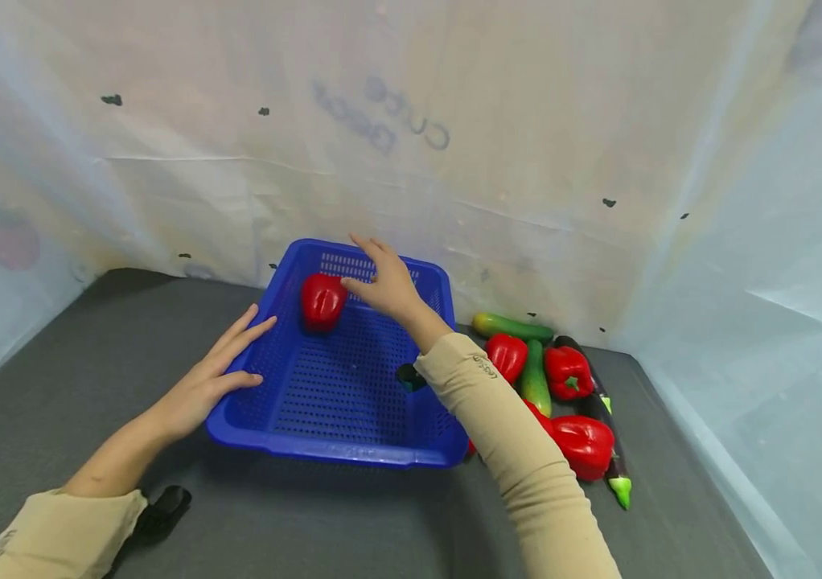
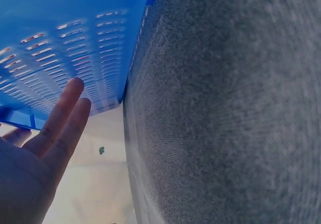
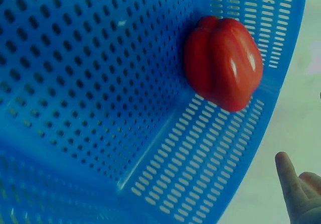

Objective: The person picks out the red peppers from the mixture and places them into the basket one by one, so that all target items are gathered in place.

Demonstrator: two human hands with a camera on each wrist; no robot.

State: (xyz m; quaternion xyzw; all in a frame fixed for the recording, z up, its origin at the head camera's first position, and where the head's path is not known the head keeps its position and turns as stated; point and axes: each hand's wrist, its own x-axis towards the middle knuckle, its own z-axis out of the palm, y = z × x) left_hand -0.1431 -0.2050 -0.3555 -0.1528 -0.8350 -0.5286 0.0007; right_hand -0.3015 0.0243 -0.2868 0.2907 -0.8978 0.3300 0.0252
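A blue perforated plastic basket (image 1: 342, 455) stands on the dark grey table, its far side by the sheeted wall. One red bell pepper (image 1: 322, 302) lies inside, in the far left corner. My left hand (image 1: 208, 388) is at the basket's left side with thumb and fingers extended; in the left wrist view its fingertips (image 2: 76, 85) overlap the slotted outer wall. Over the far part of the basket is my right hand (image 1: 388, 283), fingers spread and holding nothing, its thumb close to the pepper's right side.
Right of the basket lie several red bell peppers (image 1: 583, 446), two green cucumbers (image 1: 535, 382) and dark purple eggplants (image 1: 618, 457). My right sleeve (image 1: 508, 430) hides part of this group. Pale sheeting (image 1: 527, 161) encloses the table at the back and sides.
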